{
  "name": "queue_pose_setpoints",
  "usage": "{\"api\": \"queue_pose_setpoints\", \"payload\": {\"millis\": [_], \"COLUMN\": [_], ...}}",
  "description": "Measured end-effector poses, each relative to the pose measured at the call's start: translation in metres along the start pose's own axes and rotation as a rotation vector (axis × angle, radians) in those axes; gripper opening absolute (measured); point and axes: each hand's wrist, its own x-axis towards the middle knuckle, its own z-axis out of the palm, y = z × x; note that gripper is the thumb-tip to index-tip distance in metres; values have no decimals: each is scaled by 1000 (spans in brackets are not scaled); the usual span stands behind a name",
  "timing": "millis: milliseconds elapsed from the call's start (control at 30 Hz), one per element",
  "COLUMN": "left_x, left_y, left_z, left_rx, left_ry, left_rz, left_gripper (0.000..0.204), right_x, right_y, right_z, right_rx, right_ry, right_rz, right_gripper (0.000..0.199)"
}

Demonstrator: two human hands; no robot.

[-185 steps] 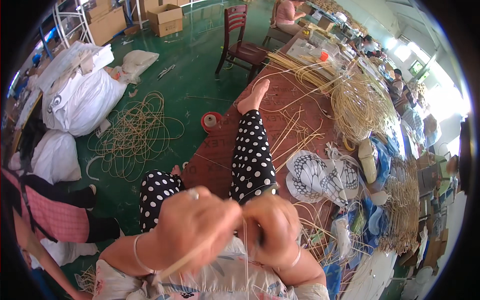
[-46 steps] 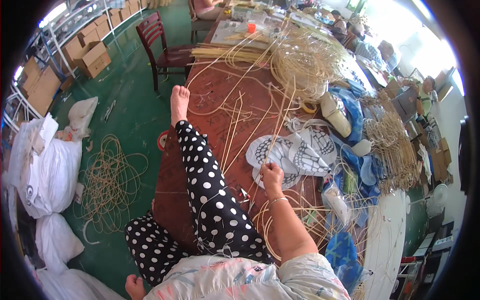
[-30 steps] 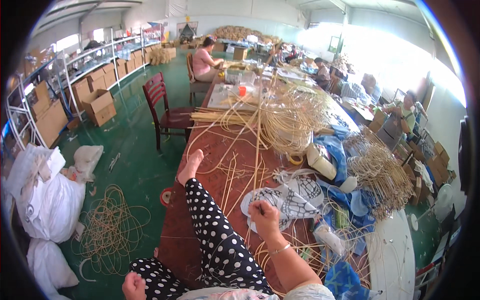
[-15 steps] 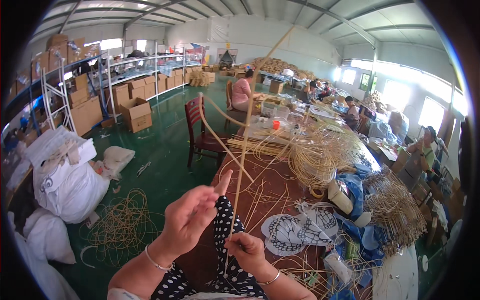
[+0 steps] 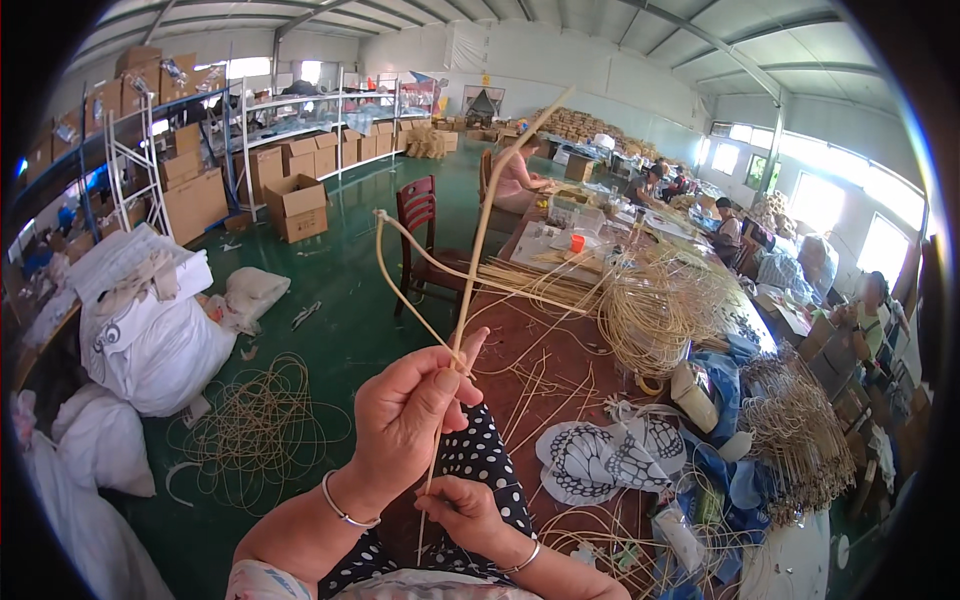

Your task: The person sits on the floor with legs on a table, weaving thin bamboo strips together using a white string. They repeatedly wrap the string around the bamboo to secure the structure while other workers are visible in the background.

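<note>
A long tan strip, like split bamboo [image 5: 480, 240], stands slanting upward in front of me. A thinner bent strip [image 5: 383, 258] makes a pointed loop on its left side and crosses it. My left hand [image 5: 410, 405] pinches the strips at the lower crossing, between thumb and fingers. Lower down, my right hand [image 5: 465, 512] is closed on the long strip near its bottom end, above my dotted trousers. To the right, black-and-white wing-patterned pieces [image 5: 600, 462] lie on the reddish-brown table [image 5: 525, 335] among loose thin strips.
A large bundle of curled strips [image 5: 650, 315] lies farther along the table. Right of it are blue plastic and a heap of thin bent rods [image 5: 795, 430]. A tangled coil [image 5: 262, 425] and white sacks [image 5: 165, 340] sit on the floor left; a chair [image 5: 418, 208] stands ahead. Other people sit beyond.
My left hand has moved from beside the strip to pinch it at the crossing with the bent strip. The long strip leans more to the right, and the view has shifted slightly left.
</note>
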Motion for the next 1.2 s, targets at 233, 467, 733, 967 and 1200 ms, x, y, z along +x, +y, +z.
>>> {"api": "queue_pose_setpoints", "payload": {"millis": [233,467,733,967,1200], "left_x": [-1,1,-30,-44,-34], "left_y": [0,5,-16,-12,2], "left_z": [-5,-7,-3,-6,-18], "left_rx": [-284,-56,528,230,213], "left_ry": [-84,-146,-218,-278,-364], "left_rz": [-195,-198,187,-224,-291], "left_gripper": [23,16,13,7,5], "right_x": [-1,6,16,7,-2], "right_y": [5,-7,-37,-34,-30], "right_z": [7,-11,-41,-37,-54], "right_rx": [159,215,838,889,546], "right_ry": [-150,-69,252,334,197], "right_rz": [51,-33,-306,-157,-81], "right_gripper": [13,21,23,13,16]}}
